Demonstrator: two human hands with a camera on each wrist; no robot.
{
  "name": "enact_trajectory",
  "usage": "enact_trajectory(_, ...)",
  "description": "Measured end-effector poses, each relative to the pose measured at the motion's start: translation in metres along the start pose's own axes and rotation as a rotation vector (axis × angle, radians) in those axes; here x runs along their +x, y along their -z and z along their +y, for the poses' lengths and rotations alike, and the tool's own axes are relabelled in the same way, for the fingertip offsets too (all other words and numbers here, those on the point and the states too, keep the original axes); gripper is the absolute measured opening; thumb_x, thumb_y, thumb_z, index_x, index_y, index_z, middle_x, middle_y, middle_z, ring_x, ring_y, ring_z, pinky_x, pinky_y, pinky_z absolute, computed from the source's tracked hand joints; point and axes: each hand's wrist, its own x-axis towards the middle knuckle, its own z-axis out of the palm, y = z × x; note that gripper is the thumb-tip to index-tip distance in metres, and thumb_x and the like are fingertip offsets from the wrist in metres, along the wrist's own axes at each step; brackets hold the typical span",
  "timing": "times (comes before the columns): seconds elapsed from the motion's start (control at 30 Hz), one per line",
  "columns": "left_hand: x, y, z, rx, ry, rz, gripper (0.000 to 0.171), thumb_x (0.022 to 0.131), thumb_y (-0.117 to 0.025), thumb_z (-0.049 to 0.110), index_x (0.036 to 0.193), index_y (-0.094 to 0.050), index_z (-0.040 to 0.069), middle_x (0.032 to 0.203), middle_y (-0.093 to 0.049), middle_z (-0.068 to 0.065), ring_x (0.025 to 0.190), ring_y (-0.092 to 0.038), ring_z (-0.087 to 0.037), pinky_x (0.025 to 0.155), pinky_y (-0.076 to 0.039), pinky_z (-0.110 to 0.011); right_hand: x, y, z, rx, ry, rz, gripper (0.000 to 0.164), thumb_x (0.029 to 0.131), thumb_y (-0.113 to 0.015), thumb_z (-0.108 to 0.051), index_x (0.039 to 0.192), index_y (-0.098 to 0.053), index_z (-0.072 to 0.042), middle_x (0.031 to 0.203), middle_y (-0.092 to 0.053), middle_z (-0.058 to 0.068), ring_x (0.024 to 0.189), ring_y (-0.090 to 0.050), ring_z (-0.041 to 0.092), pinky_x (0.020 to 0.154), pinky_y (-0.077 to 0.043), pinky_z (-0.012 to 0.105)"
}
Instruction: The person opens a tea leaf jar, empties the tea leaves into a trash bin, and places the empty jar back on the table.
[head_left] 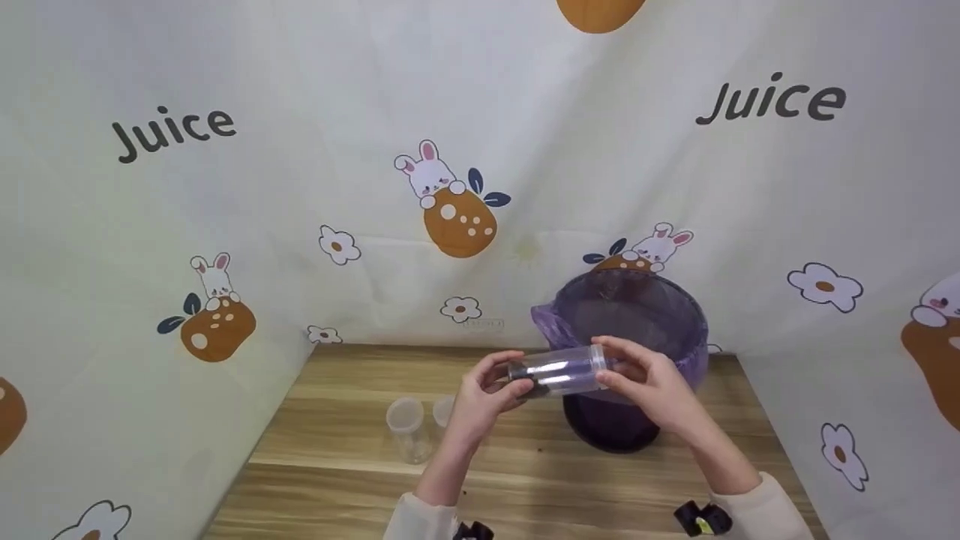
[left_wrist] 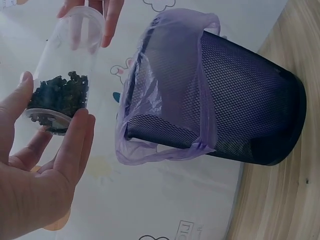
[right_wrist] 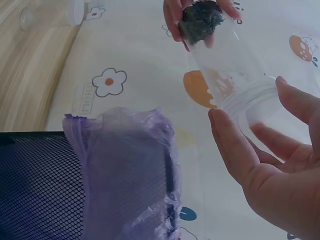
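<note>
Both hands hold a clear cylindrical jar [head_left: 562,370] tilted nearly sideways above the table. Dark, crumbly dried leaves [left_wrist: 62,92] lie gathered at its base end. My left hand [head_left: 480,397] grips that base end, thumb on one side and fingers on the other. At the opposite end, my right hand [head_left: 652,382] pinches the clear ridged cap end [right_wrist: 250,100] between thumb and fingers. Just behind the jar, to the right, stands a black mesh bin [left_wrist: 245,95] lined with a purple plastic bag [head_left: 551,326] folded over its rim.
Two more clear jars stand on the wooden table [head_left: 322,450] at left: one whitish-topped jar [head_left: 409,431] in full view, another jar [head_left: 443,411] partly behind my left forearm. A printed cloth [head_left: 360,172] hangs around the table's back and sides.
</note>
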Motion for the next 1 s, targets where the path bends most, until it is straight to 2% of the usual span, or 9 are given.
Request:
enact_trajectory(0.2,-0.0009,0.0006,-0.0003,0.025,-0.019,0.008,0.059,0.082,-0.081,0.017,0.131,-0.055,-0.004,0.13,-0.061,-0.027,0.106,-0.07,-0.027,0.086,-0.061,-0.037,-0.0015,-0.0037,0.0048,-0.013,-0.044,0.051,0.055,0.096,-0.064,-0.011,0.146,-0.044,0.0,0.132,-0.059,0.029,0.101,-0.066,0.004,0.085,-0.056,0.02)
enact_trajectory(0.33,-0.0011,0.0013,-0.0006,0.026,-0.035,0.0,0.062,0.082,-0.081,0.018,0.132,-0.053,-0.006,0.13,-0.06,-0.028,0.108,-0.069,-0.029,0.086,-0.061,-0.037,-0.0022,-0.0055,0.0028,-0.025,-0.08,0.073,0.048,0.098,-0.062,-0.014,0.141,-0.049,0.003,0.128,-0.062,0.027,0.097,-0.066,0.0,0.084,-0.057,0.021)
enact_trajectory(0.5,-0.0031,0.0016,-0.0005,0.025,-0.023,-0.004,0.063,0.082,-0.081,0.019,0.133,-0.053,-0.006,0.132,-0.059,-0.029,0.11,-0.069,-0.03,0.087,-0.06,-0.037,-0.0039,-0.0052,0.0048,-0.01,-0.048,0.043,0.044,0.096,-0.064,-0.012,0.134,-0.054,0.009,0.125,-0.062,0.03,0.094,-0.067,0.001,0.081,-0.059,0.022)
enact_trajectory(0.67,-0.0045,0.0031,-0.0018,0.025,-0.016,0.001,0.061,0.082,-0.081,0.019,0.133,-0.054,-0.004,0.131,-0.06,-0.029,0.106,-0.07,-0.027,0.087,-0.06,-0.04,-0.0041,-0.0044,0.0063,0.04,-0.002,0.003,0.05,0.093,-0.067,-0.007,0.137,-0.05,0.01,0.131,-0.057,0.033,0.102,-0.066,0.002,0.082,-0.059,0.024)
enact_trajectory(0.73,-0.0049,0.0037,-0.0022,0.023,-0.012,0.006,0.061,0.082,-0.081,0.018,0.133,-0.055,-0.004,0.131,-0.06,-0.029,0.104,-0.07,-0.027,0.086,-0.06,-0.04,-0.0042,-0.0044,0.0063,0.049,0.009,-0.009,0.052,0.092,-0.068,-0.006,0.138,-0.048,0.01,0.133,-0.055,0.033,0.107,-0.066,0.007,0.083,-0.059,0.024)
enact_trajectory(0.9,-0.0062,0.0038,-0.0028,0.026,-0.009,0.012,0.059,0.084,-0.08,0.017,0.132,-0.054,-0.004,0.129,-0.061,-0.028,0.104,-0.07,-0.026,0.085,-0.061,-0.038,-0.0051,-0.005,0.0052,0.024,-0.007,0.008,0.053,0.093,-0.067,-0.009,0.141,-0.048,0.004,0.136,-0.053,0.029,0.118,-0.061,0.033,0.085,-0.058,0.022)
enact_trajectory(0.93,-0.0064,0.0036,-0.0029,0.025,-0.007,0.012,0.058,0.084,-0.079,0.017,0.132,-0.054,-0.004,0.129,-0.061,-0.028,0.105,-0.07,-0.025,0.085,-0.061,-0.038,-0.0051,-0.0051,0.0049,0.013,-0.019,0.017,0.053,0.094,-0.067,-0.01,0.142,-0.048,0.003,0.136,-0.054,0.028,0.118,-0.061,0.035,0.085,-0.057,0.022)
enact_trajectory(1.0,-0.0066,0.0032,-0.0028,0.019,-0.002,0.011,0.058,0.084,-0.079,0.016,0.133,-0.054,-0.004,0.129,-0.06,-0.027,0.105,-0.07,-0.025,0.086,-0.06,-0.037,-0.0052,-0.0053,0.0042,-0.001,-0.048,0.029,0.051,0.096,-0.065,-0.012,0.142,-0.048,0.002,0.133,-0.055,0.028,0.114,-0.064,0.031,0.085,-0.057,0.022)
